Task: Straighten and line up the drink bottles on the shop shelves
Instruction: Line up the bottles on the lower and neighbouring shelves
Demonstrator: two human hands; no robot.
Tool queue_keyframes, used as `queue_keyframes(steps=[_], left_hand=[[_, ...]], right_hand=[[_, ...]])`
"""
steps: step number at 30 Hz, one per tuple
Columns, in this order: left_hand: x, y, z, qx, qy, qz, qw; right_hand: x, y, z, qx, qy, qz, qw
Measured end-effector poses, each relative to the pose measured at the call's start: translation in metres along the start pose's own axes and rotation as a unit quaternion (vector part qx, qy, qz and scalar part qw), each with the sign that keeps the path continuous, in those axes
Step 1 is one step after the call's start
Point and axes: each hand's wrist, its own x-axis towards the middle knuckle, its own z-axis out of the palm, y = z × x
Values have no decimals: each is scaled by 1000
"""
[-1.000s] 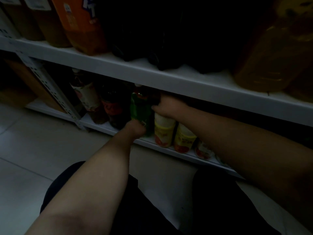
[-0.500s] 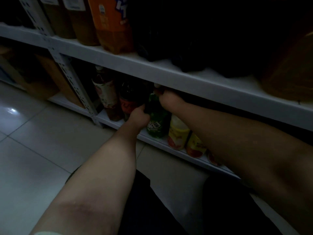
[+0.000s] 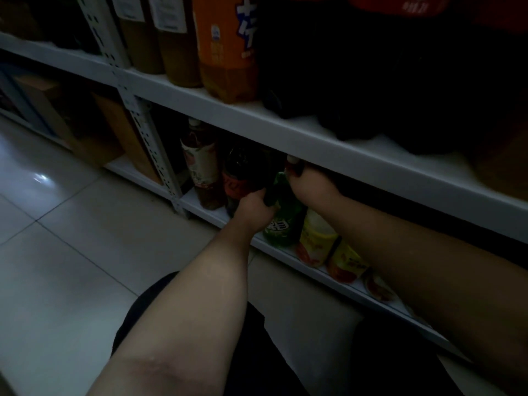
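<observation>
On the dim bottom shelf (image 3: 217, 217) stands a green bottle (image 3: 281, 221) with a white logo. My left hand (image 3: 255, 208) grips its side low down. My right hand (image 3: 310, 182) holds it near the neck, just under the upper shelf's edge. To its left stand a dark cola bottle with a red label (image 3: 238, 178) and a tea bottle with a pale label (image 3: 200, 167). To its right sit yellow-labelled bottles (image 3: 315, 238), partly hidden by my right forearm.
The upper shelf (image 3: 285, 130) carries an orange bottle (image 3: 225, 47), brown bottles (image 3: 171, 38) and dark bottles. A perforated white upright (image 3: 143, 124) stands left of the row. Cardboard boxes (image 3: 94, 127) fill the left bay. Pale floor tiles (image 3: 57, 252) lie below.
The view has swung so the shelves sit further right and nearer. Both hands stay on the green bottle, which stands slightly more to the right of the cola bottle.
</observation>
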Motion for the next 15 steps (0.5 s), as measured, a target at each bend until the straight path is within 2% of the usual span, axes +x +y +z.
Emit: queue_keyframes(steps=[3,7,9,12,15], left_hand=[[2,-1,-10,34,-28,-30,999],[9,-12,-48,96,-10,-90,991],[11,-19,-71,97,25,-127,987],[11,-27,-97,100,68,-170,978],[15,-37,-113,107,100,-150,978]], right_hand=[[-21,-7,3,-37,37,-18,998],[-42,-19,14,-137,77,-200,967],[-34,-33,19,-136,41,-263,954],[-5,-63,26,-76,-17,-212,974],[26,-90,27,-33,-88,-142,985]])
